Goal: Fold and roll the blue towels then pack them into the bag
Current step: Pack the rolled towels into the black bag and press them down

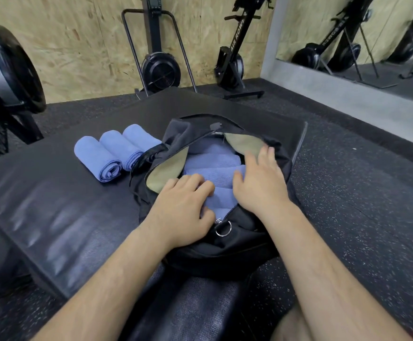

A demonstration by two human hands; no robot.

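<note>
Working outward from the body, two bare forearms are seen reaching forward over a black mat (53, 205) into the open mouth of a black bag (237, 244), which lies on the mat straight ahead with a metal ring (223, 228) at its near end.

The left hand (183, 205) is set on the nearest packed towel (221, 203). Its fingers are bent, with the knuckles raised, and the cloth appears to be gripped between fingertips and thumb. The right hand (259, 185) is laid just beside it, apart from it, with the fingers straight and spread. Its thumb side rests on the blue cloth and its fingertips touch the olive lining (244, 141) at the bag's right edge. Nothing is held in it.

Beyond the hands, further packed towels (213, 161) are stacked side by side in the bag, each lying crosswise to the opening.

Farther off and to the left, just beside the bag's far left flank, three rolled towels (117, 148) are left on the mat. They lie parallel and touching, with their long axes running away from the viewer and slanting leftward, and their spiral ends turned towards the near side. The left hand is judged the nearer of the two, so the next pick is likely to be a reach up and to the left, with a quarter turn needed before a roll can be laid across the bag.

Against the far wall, rowing machines (160, 67) and a mirror (372, 33) are visible.
</note>
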